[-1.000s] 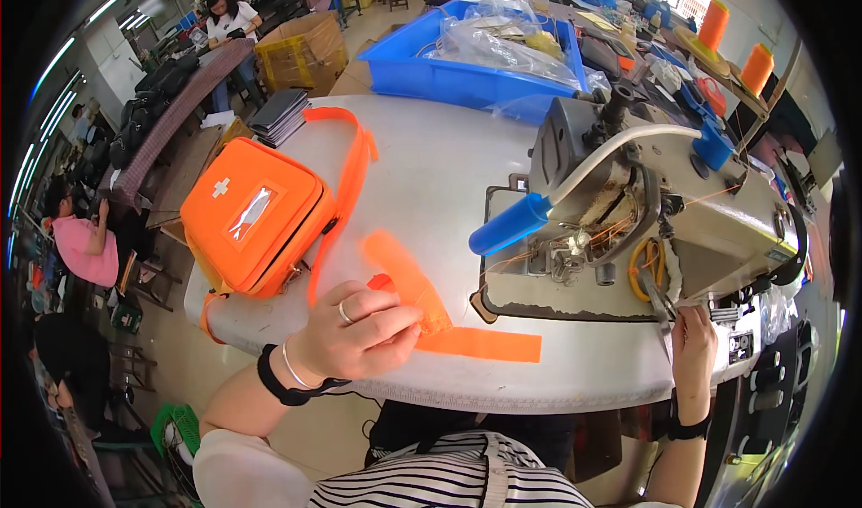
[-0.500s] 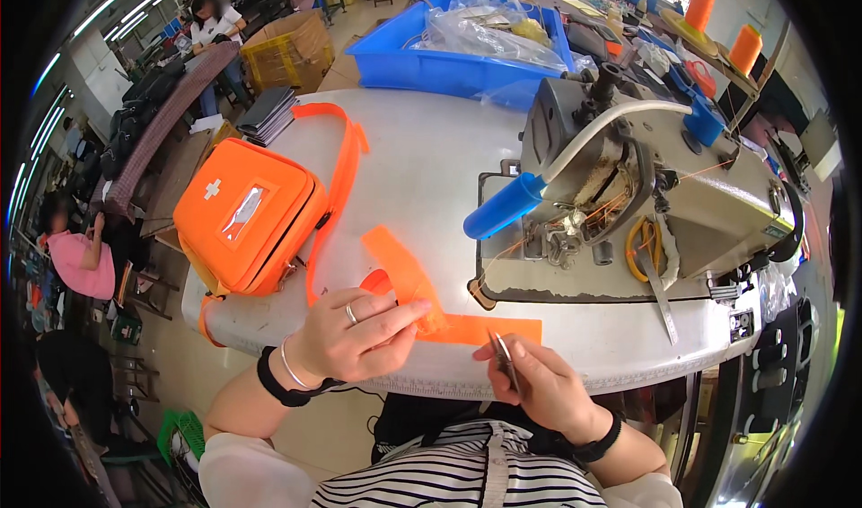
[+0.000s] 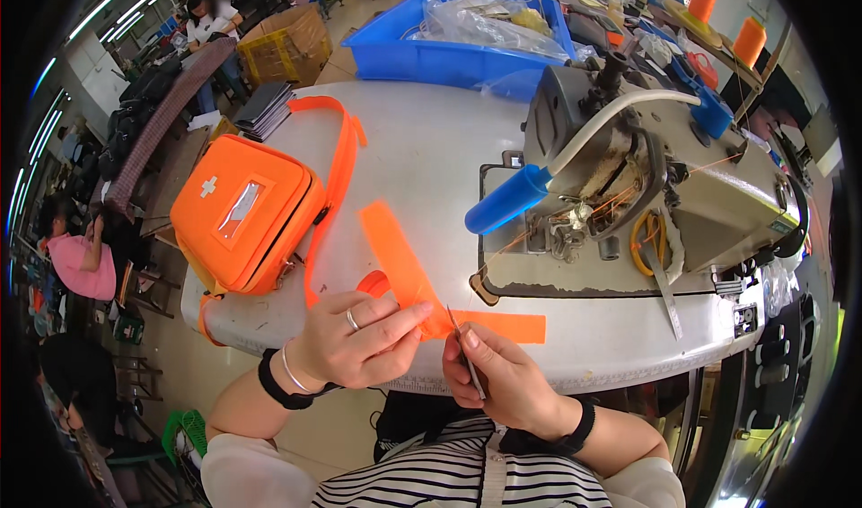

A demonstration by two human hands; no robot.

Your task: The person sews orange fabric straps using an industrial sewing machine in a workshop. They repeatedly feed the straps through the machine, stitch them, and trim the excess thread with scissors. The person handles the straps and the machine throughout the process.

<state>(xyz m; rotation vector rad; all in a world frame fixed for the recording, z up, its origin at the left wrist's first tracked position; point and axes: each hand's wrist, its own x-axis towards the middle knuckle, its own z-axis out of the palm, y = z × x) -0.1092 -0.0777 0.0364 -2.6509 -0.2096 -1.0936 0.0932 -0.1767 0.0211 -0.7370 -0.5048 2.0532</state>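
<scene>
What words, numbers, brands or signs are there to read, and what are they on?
No words or numbers are clear enough to read.
White cross sign: on the orange zip bag.
Window on that bag: any print too blurred.
Ruler strip along the sewing table's edge: too small.
Orange webbing strip in the left hand: no writing seen.

Bright overall, with glowing ceiling tubes (image 3: 105,7) and fisheye-bent, blackened edges.
</scene>
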